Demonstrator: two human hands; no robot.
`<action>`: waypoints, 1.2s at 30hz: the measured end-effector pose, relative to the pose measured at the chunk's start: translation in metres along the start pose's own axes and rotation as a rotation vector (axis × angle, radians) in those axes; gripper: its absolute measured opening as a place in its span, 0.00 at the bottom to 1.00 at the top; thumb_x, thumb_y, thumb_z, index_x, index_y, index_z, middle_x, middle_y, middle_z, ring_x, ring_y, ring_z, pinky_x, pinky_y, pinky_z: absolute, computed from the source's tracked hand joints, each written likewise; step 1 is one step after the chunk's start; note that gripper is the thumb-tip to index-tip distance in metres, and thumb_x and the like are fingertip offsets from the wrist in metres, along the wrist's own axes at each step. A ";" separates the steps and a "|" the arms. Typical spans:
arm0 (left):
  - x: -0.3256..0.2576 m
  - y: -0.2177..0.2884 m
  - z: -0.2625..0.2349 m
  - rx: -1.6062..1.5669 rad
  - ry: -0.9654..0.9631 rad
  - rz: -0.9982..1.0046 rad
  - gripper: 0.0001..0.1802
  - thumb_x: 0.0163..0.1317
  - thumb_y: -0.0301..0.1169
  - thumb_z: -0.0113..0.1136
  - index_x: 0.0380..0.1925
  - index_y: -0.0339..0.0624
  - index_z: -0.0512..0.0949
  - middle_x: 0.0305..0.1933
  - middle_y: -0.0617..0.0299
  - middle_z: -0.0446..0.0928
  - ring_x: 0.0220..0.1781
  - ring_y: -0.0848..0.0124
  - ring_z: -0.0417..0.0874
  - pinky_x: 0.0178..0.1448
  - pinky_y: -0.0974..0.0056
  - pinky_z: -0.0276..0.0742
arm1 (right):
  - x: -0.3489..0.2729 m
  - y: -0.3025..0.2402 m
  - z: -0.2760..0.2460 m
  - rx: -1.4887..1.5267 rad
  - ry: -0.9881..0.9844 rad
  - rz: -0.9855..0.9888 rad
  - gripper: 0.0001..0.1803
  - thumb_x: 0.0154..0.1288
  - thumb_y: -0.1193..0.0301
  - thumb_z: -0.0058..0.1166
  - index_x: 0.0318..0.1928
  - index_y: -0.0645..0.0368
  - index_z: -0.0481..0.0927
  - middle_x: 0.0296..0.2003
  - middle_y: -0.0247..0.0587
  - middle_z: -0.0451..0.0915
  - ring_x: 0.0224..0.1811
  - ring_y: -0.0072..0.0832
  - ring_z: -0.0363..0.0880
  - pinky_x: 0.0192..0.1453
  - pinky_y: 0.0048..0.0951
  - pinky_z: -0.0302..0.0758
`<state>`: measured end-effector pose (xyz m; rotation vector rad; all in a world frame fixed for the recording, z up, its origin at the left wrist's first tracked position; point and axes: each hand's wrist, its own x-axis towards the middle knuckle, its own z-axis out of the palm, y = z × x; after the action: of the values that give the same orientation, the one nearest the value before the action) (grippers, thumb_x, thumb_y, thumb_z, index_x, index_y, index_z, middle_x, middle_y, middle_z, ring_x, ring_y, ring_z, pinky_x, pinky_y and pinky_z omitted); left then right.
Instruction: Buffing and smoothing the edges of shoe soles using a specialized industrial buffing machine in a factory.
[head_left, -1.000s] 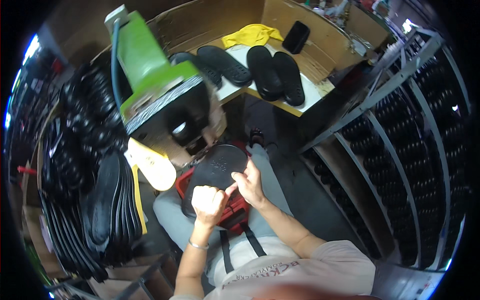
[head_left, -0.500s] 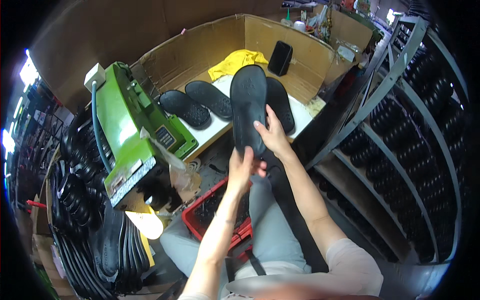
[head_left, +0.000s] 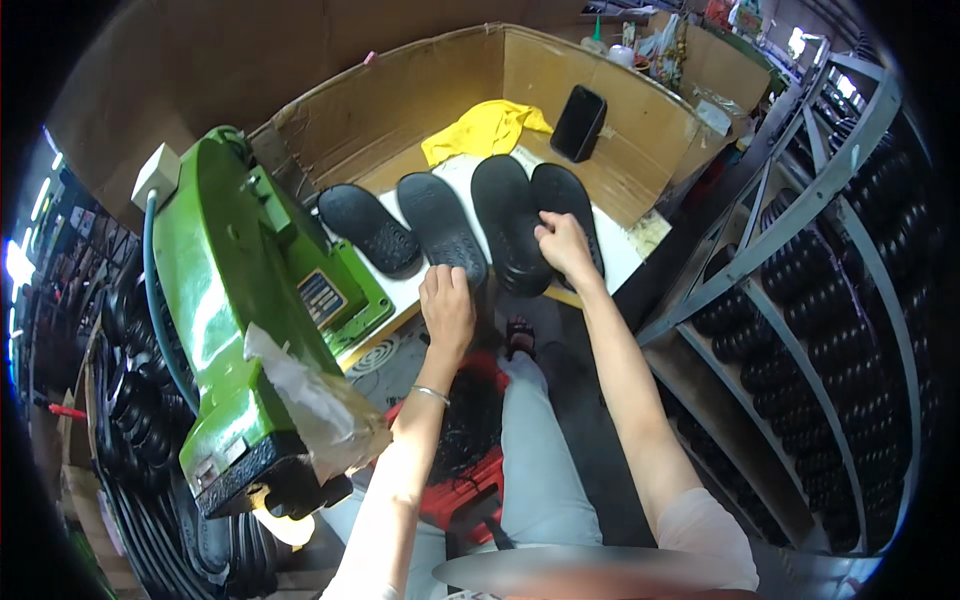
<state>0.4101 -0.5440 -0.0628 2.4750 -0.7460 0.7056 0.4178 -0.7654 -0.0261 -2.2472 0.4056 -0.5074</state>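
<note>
Several black shoe soles lie side by side on the white tabletop. My left hand (head_left: 448, 308) is closed over the near end of the second shoe sole from the left (head_left: 435, 215), its fingers curled onto the upper face. Farther right, my right hand (head_left: 566, 246) has bent fingers at the right edge of a long black sole (head_left: 505, 210), partly covering the rightmost sole (head_left: 562, 190). How firmly its fingertips grip is hard to see. The leftmost sole (head_left: 368, 230) is untouched beside a green machine.
The green machine (head_left: 215, 270) stands left. Cardboard walls (head_left: 420, 110) enclose the table's back, with a yellow cloth (head_left: 485, 130) and dark phone-like slab (head_left: 579, 124). Below is a red crate (head_left: 480, 490) of black scraps. A metal rack (head_left: 780, 230) of black soles stands right.
The long sole that both hands held raised now lies on the table at the right. My left hand has moved to the second sole, which sits straighter. My right hand stays by the right-hand soles.
</note>
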 end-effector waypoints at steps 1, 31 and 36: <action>-0.003 -0.005 -0.003 0.021 0.018 0.022 0.31 0.34 0.21 0.70 0.44 0.36 0.71 0.43 0.50 0.69 0.52 0.49 0.70 0.54 0.52 0.69 | 0.001 -0.003 -0.002 0.027 -0.008 0.009 0.20 0.59 0.68 0.53 0.50 0.65 0.80 0.49 0.62 0.78 0.58 0.50 0.73 0.63 0.40 0.68; -0.136 0.059 -0.110 -0.468 0.134 0.078 0.26 0.47 0.21 0.67 0.50 0.40 0.74 0.60 0.47 0.69 0.64 0.46 0.68 0.66 0.49 0.64 | -0.102 -0.058 -0.103 0.768 0.093 -0.046 0.40 0.51 0.89 0.48 0.68 0.75 0.55 0.61 0.55 0.69 0.60 0.32 0.73 0.58 0.26 0.72; -0.046 0.010 -0.051 -0.265 0.090 -0.120 0.32 0.51 0.26 0.65 0.58 0.35 0.67 0.66 0.44 0.62 0.70 0.43 0.58 0.71 0.45 0.54 | 0.002 0.028 -0.095 0.586 0.036 0.051 0.40 0.50 0.87 0.49 0.68 0.74 0.56 0.67 0.55 0.62 0.68 0.34 0.64 0.66 0.28 0.64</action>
<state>0.3540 -0.5063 -0.0483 2.2122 -0.6092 0.6254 0.3708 -0.8437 0.0119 -1.6618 0.2843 -0.5567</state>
